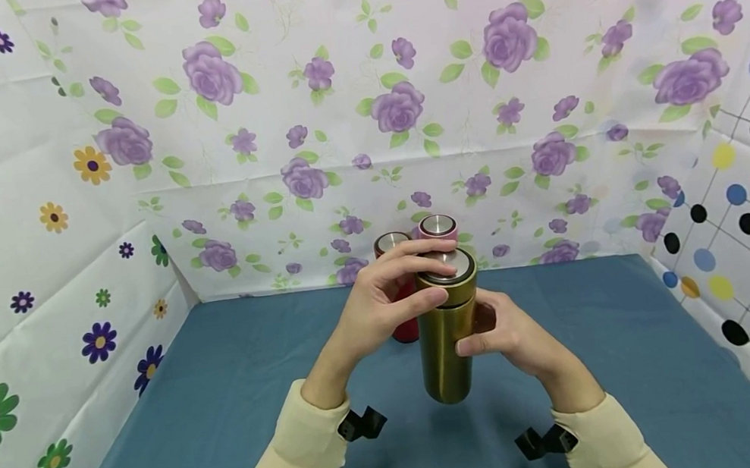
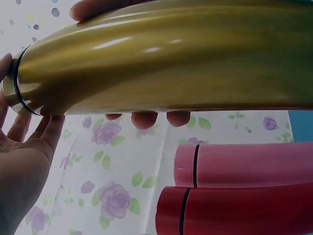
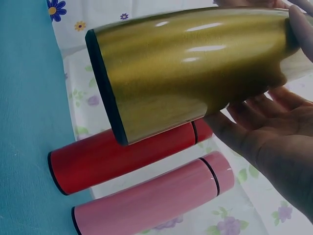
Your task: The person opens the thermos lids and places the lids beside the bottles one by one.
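Observation:
Both hands hold a gold thermos upright, its base above the blue cloth and a soft shadow below. My left hand grips the thermos lid, thumb on the near side and fingers across the silver top. Lower down, my right hand wraps the body from the right, its thumb at the front. In the left wrist view, fingertips of the right hand show past the body's edge. The right wrist view shows the dark base rim free of any hand.
Behind the gold thermos stand a red thermos, partly covered by the left hand, and a pink thermos, mostly hidden. A blue cloth covers the table. Flowered sheeting rises at the back, with patterned sheets at both sides.

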`<state>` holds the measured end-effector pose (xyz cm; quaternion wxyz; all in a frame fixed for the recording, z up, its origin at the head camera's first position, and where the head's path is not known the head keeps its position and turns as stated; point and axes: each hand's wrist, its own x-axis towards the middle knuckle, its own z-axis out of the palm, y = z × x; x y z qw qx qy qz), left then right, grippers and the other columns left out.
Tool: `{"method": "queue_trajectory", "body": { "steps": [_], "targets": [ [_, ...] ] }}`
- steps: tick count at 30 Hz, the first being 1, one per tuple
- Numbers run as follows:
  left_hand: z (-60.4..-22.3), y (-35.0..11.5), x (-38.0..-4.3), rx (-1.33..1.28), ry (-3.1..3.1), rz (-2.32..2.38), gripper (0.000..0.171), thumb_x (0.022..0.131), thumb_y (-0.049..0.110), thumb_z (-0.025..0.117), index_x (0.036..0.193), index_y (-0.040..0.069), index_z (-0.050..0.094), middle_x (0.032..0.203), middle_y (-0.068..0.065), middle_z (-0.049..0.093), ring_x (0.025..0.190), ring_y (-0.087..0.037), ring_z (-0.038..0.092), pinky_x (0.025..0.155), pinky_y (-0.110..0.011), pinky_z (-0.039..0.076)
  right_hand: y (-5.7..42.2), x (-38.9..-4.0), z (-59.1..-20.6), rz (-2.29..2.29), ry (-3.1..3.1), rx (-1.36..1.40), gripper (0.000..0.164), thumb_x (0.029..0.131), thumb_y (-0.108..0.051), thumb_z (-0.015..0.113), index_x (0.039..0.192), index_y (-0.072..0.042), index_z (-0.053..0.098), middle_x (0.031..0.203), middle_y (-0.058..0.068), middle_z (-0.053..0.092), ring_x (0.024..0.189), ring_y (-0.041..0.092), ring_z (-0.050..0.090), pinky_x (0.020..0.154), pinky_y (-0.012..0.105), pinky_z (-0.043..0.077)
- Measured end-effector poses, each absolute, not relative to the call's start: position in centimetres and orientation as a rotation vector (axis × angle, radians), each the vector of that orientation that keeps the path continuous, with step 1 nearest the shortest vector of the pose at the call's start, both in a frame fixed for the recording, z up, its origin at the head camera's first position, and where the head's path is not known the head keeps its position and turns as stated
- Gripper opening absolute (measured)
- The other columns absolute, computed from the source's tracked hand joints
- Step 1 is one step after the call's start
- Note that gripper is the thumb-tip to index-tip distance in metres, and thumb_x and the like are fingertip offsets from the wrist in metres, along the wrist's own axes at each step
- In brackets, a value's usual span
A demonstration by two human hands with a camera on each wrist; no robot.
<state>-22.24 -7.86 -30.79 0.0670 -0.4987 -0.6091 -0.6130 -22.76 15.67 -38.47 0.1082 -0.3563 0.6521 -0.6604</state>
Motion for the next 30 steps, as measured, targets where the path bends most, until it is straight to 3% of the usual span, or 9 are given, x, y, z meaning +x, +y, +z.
{"method": "queue_trajectory", "body": {
  "steps": [12,20,30],
  "targets": [
    [-30.98,-7.42,-22.28,-1.345,-1.856,-1.649,0.029,0.097,0.022,0.077,0.118,0.002,0.075,0.142,-0.011,0.059,0.138,-0.029,0.047,0.115,-0.047,0.042,15.11,-22.47,-38.26,-1.964,2.084,-0.921,0.062,0.094,-0.016,0.076,0.151,-0.01,0.051,0.131,0.016,0.064,0.115,0.038,0.066,0.096,0.044,0.057],
    [-30.82,-7.6,-22.03,-1.448,-1.845,-1.756,0.038,0.104,0.026,0.067,0.127,-0.005,0.068,0.151,-0.014,0.053,0.146,-0.031,0.042,0.114,-0.048,0.044,15.46,-22.69,-38.38,-1.988,2.012,-0.965,0.058,0.094,-0.017,0.075,0.146,-0.005,0.054,0.128,0.016,0.065,0.111,0.037,0.066,0.095,0.044,0.057],
    [-30.62,-7.55,-21.97,-1.489,-1.825,-1.805,0.032,0.104,0.016,0.067,0.125,-0.008,0.068,0.149,-0.017,0.054,0.143,-0.034,0.046,0.111,-0.049,0.047,15.71,-22.7,-38.25,-1.979,1.933,-1.022,0.058,0.094,-0.018,0.075,0.146,-0.005,0.053,0.13,0.016,0.064,0.112,0.035,0.065,0.096,0.045,0.056]
  ]
}}
